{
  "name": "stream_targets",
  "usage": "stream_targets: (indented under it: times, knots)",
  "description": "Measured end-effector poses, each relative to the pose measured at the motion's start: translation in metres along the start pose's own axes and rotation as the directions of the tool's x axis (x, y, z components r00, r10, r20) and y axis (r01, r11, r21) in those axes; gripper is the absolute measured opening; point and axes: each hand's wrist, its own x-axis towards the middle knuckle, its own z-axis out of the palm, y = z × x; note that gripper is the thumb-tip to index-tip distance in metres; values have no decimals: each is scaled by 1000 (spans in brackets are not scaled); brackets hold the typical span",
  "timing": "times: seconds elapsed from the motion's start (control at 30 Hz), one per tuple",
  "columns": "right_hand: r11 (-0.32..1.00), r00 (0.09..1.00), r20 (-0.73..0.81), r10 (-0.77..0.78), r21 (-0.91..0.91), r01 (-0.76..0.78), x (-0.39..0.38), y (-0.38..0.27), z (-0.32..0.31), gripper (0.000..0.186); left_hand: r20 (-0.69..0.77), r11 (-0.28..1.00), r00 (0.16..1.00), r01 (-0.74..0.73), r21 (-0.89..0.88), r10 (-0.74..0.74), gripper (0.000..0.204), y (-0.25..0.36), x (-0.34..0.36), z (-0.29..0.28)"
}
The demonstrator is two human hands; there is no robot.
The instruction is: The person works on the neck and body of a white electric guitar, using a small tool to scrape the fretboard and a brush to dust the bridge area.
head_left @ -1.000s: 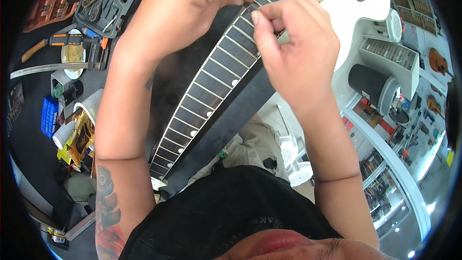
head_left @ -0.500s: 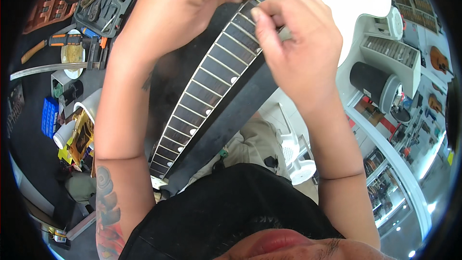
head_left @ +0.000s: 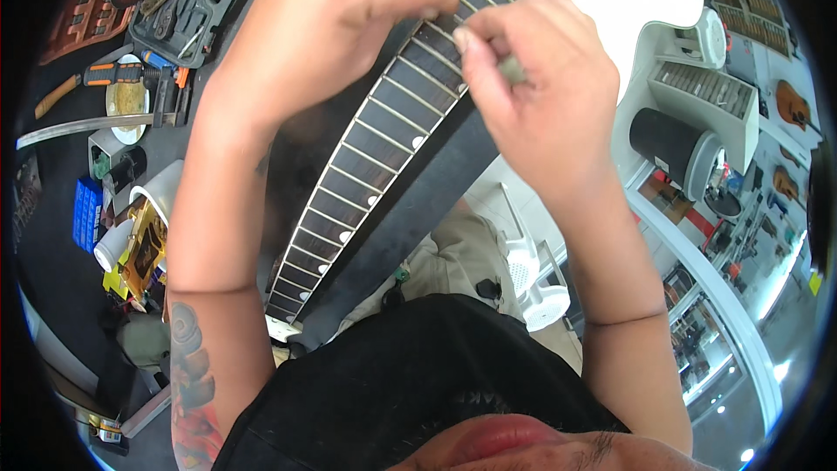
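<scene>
The long dark guitar neck (head_left: 377, 146) runs on a slant between the arms. Its wide end goes up and away past the two hands, to the white guitar body (head_left: 636, 13), which is beyond the right hand (head_left: 545, 78). Its thin end comes down and to the left, close to the left forearm (head_left: 218, 201).

Both hands are at the wide part of the neck, one on each side. The left hand (head_left: 370, 4) comes in from the left, with its fingertips by that edge. The right hand comes in from the right, and its thumb tip sits over the neck, so it reaches a bit farther in. The tips are near each other but apart.

Both hands are curled up small, thumb and fingers close. I cannot tell if either one holds something. A little pale patch shows inside the right one, too blurry to name.

The white dots (head_left: 373, 201) sit along the side by the right hand. The black worktop (head_left: 445, 187) is below that hand.
</scene>
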Motion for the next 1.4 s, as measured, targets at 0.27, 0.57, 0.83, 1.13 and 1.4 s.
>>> stream_targets:
  times: [0.27, 0.57, 0.83, 1.13, 1.4]
  knots:
    - [1000, 1000, -12, -2, -12, 2, -1, -1, -7, 13, 9, 1000, 999, 31, 3, -31, 21, 5, 3, 2]
    - [1000, 1000, -10, 3, -26, -3, -2, 0, -10, 14, 19, 997, 997, 73, 27, -73, 21, 11, 8, 6]
    - [1000, 1000, -3, 4, -15, -4, -5, 3, -12, 15, 67, 995, 993, 96, 22, -97, 22, 18, 16, 4]
    - [1000, 1000, 4, -27, -11, 27, -6, 5, -13, 18, 54, 997, 997, 52, 52, -55, 23, 13, 12, 8]
    - [999, 999, 7, -32, 1, 32, -6, 5, -14, 16, 33, 998, 999, 30, 52, -32, 22, 12, 12, 11]
